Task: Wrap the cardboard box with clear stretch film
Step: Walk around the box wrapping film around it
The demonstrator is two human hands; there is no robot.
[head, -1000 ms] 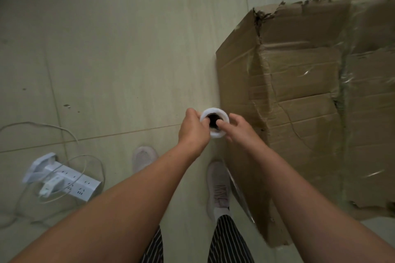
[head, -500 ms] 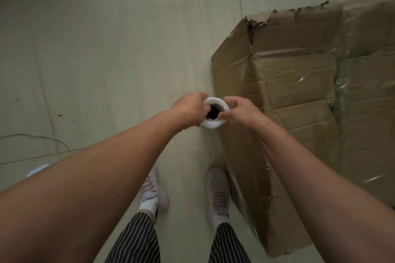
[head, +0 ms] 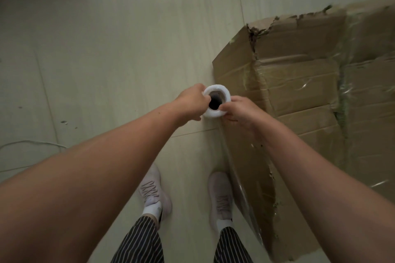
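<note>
Left hand (head: 191, 103) grips the left side of the roll (head: 227, 96), fingers curled round it, a digit hooked over the rim at the dark core hole. Right hand (head: 238, 110) grips the right side the same way, thumb tip on the rim, other fingers wrapped underneath. Both arms reach forward, the hands nearly meeting across the roll.

Roll held upright and seen end-on: a white ring around a dark core, between the two hands and off the floor (head: 106, 49). It sits just beside the near-left corner of the box (head: 299, 83); contact with the cardboard cannot be told.

Film (head: 242, 190) runs as a clear, glinting band from under the roll along the box's left side, towards the bottom of the view. More film lies wrinkled and shiny across the box's top, thickest on the right part.

Box stands on the floor to the right, a large brown one. Top flaps lie shut, cardboard creased, far edge ragged and torn at the corner. Contents not visible.

Shoes (head: 154, 190), pale, stand on the tiles below the hands, the right one close to the box. Striped trousers (head: 139, 241) above them. Thin cable (head: 32, 143) curves across the floor at far left.
</note>
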